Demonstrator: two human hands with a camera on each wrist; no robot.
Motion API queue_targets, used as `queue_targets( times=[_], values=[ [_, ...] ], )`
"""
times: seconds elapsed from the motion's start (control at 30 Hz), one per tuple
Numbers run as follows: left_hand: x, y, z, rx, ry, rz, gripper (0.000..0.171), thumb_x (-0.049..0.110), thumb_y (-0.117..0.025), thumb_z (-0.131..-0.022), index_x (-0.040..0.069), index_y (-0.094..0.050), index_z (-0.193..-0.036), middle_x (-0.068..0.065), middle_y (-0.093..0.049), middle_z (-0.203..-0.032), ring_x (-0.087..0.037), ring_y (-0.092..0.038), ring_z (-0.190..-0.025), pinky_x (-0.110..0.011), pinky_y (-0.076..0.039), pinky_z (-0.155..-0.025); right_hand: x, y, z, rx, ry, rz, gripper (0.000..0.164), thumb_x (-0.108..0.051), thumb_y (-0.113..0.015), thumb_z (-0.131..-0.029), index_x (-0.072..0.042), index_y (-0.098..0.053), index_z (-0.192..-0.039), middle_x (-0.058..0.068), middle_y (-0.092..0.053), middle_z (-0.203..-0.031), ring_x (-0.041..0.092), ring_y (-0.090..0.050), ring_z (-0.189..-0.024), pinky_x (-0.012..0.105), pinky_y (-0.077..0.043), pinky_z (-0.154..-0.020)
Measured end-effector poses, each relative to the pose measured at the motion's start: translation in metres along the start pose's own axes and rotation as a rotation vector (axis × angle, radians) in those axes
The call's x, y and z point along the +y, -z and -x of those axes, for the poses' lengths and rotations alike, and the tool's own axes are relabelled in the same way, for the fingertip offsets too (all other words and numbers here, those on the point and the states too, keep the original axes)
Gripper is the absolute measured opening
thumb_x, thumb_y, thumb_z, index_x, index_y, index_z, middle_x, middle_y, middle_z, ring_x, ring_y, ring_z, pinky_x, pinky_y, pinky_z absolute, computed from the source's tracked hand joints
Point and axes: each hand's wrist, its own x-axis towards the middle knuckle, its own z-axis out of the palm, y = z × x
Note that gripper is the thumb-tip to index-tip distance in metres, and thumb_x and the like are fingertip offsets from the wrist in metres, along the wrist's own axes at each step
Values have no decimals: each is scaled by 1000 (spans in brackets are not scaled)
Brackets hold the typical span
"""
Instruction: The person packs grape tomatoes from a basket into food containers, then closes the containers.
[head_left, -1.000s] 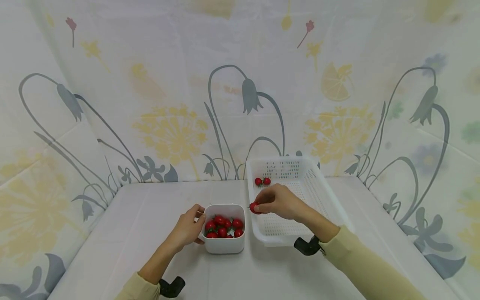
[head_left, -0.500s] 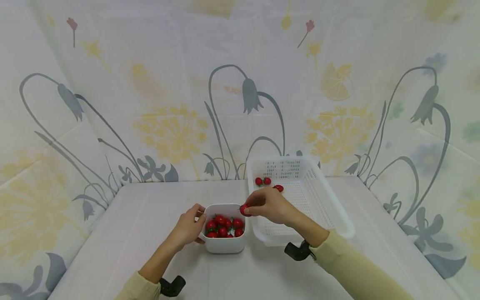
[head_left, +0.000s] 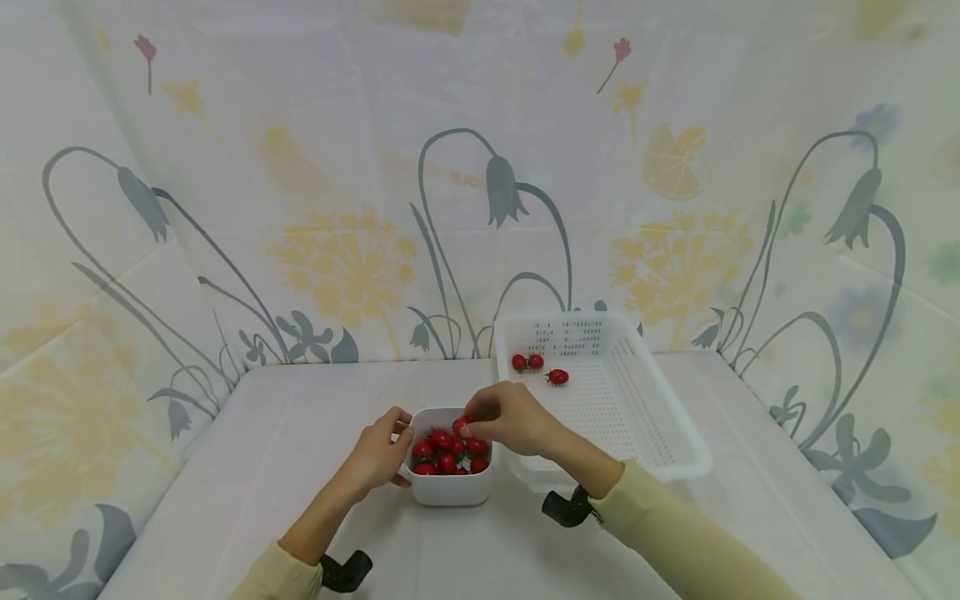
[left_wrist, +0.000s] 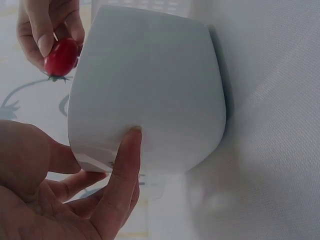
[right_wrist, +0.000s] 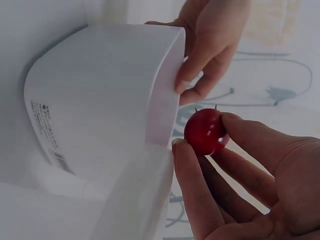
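A small white square container (head_left: 450,492) stands on the table, holding several cherry tomatoes (head_left: 446,463). My left hand (head_left: 375,454) grips its left side, with the thumb at the rim and a finger against the outer wall in the left wrist view. Over the container's back right rim, my right hand (head_left: 517,421) pinches one cherry tomato (right_wrist: 204,131) between thumb and fingertips. That tomato is red and shiny with a small green stem, and it shows beside the container's mouth in both wrist views.
A white perforated plastic basket (head_left: 678,408) stands right of the container. Inside its far left part lie two tomatoes (head_left: 536,362) side by side and one more tomato (head_left: 558,377). A flower-patterned sheet (head_left: 352,267) hangs behind the white-covered table (head_left: 300,433).
My right hand has carried the tomato left from the basket to over the container, uncovering a tomato in the basket. The left hand has stayed on the container.
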Motion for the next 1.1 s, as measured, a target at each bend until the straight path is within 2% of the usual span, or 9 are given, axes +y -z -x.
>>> queue_targets(
  times=[0.3,0.5,0.7,0.8,0.87,1.0,1.1],
  values=[
    [2,0,0,-3,-6,3,17,7,-50,-106,0,-54,-120,-26,-60,-129,-35,-67,-101,-38,-63,-52,2,-24,-10,-27,-11,61,15,-15,-75,-93,-5,-75,-104,1,-74,-96,13,-67,-86,27,-62,-76],
    [3,2,2,-4,-16,33,17,6,-49,-106,-1,-54,-121,-26,-60,-129,-35,-68,-100,-40,-63,-52,3,-40,-17,-52,4,124,9,-8,-74,-93,-4,-76,-101,-2,-73,-87,8,-62,-76,20,-56,-67],
    [3,2,3,-2,-16,39,18,6,-48,-105,-2,-54,-121,-27,-59,-129,-35,-68,-99,-41,-64,-52,1,-50,-21,-73,0,172,4,-6,-74,-93,-4,-74,-97,-5,-69,-78,7,-56,-66,19,-51,-56],
    [3,1,1,2,-10,43,18,6,-48,-105,-1,-55,-120,-26,-59,-129,-35,-68,-99,-40,-64,-52,1,-54,-23,-66,6,224,2,-7,-75,-92,-6,-74,-94,-7,-65,-75,8,-54,-68,17,-50,-58],
    [3,1,0,4,-13,44,18,6,-49,-105,-1,-55,-121,-27,-59,-129,-35,-68,-98,-40,-64,-52,2,-58,-25,-60,26,301,4,-9,-77,-92,-8,-73,-90,-7,-63,-72,8,-53,-69,18,-50,-61],
    [1,0,0,8,-9,41,17,6,-49,-105,-1,-55,-120,-27,-60,-130,-34,-67,-98,-40,-63,-52,4,-65,-26,-48,50,484,9,-15,-79,-91,-13,-72,-87,-9,-62,-70,7,-53,-71,30,-54,-78],
    [0,0,0,8,-6,40,16,5,-49,-105,0,-55,-119,-26,-60,-129,-33,-67,-98,-40,-63,-52,5,-68,-26,-39,39,537,8,-18,-80,-91,-14,-72,-90,-9,-65,-73,7,-53,-73,37,-54,-85]
  ],
)
